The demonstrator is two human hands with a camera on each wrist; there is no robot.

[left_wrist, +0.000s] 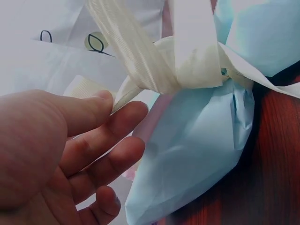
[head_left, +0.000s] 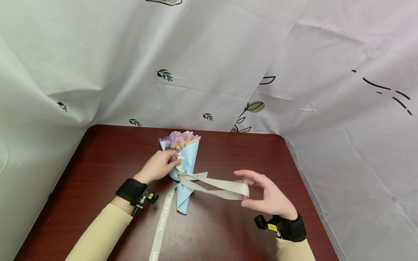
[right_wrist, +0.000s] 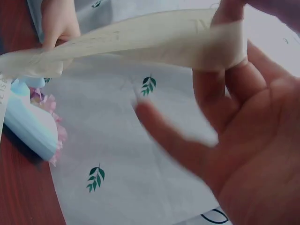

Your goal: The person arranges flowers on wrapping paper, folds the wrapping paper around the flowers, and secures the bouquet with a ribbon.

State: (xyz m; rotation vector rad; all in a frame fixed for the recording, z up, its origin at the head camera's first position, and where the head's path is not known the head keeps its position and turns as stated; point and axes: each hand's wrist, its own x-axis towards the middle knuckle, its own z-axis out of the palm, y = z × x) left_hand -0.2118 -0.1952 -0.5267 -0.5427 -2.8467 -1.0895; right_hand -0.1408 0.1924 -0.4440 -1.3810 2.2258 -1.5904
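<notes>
A small bouquet of pink and purple flowers (head_left: 177,139) in light blue wrapping paper (head_left: 192,156) lies on the table. Cream ribbon (head_left: 225,186) circles the narrowed middle of the wrap. My left hand (head_left: 158,166) pinches a piece of ribbon between thumb and index finger, beside the flowers; its other fingers are bent loosely in the left wrist view. To the right, my right hand (head_left: 269,192) holds a long ribbon loop drawn out sideways, curled fingers in its end and thumb apart. A lettered ribbon tail (head_left: 162,221) runs down toward the front edge.
The dark red-brown table (head_left: 245,152) has rounded back corners. Behind and beside it hangs a pale fabric sheet (head_left: 209,72) printed with leaves. Both wrists carry black camera straps (head_left: 132,191).
</notes>
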